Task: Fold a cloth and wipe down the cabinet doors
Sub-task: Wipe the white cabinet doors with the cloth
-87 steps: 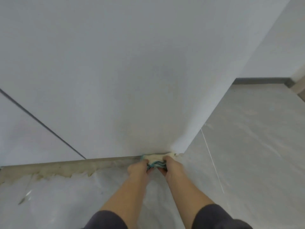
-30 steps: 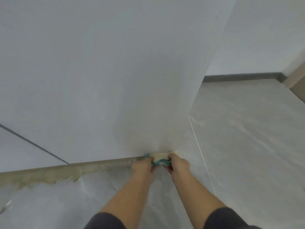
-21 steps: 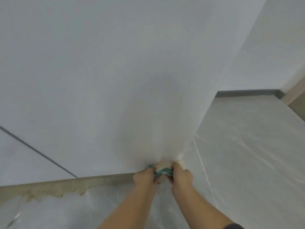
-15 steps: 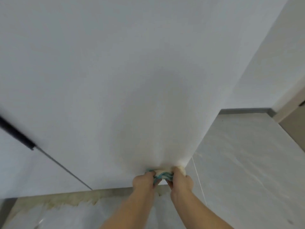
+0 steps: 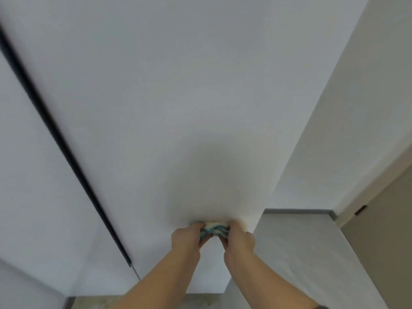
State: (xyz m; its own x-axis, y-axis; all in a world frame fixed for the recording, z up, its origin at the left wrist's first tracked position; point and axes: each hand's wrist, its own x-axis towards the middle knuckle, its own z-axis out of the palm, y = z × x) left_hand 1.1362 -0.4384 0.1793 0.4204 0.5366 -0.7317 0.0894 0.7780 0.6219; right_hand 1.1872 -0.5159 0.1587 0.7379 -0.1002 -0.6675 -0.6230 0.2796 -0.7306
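Observation:
A folded cloth, cream with teal stripes, is pressed flat against the white cabinet door, near the door's right edge and well above its bottom edge. My left hand grips the cloth's left side and my right hand grips its right side. Most of the cloth is hidden under my fingers. A dark vertical gap separates this door from the neighbouring door on the left.
A grey tiled floor stretches to the right of the cabinet, ending at a grey skirting board under a white wall. A beige door stands at the far right. A stained plinth strip runs below the doors.
Both hands have slid the cloth upward from the door's bottom corner, by the plinth, to a spot higher on the door. The view has tilted up with them.

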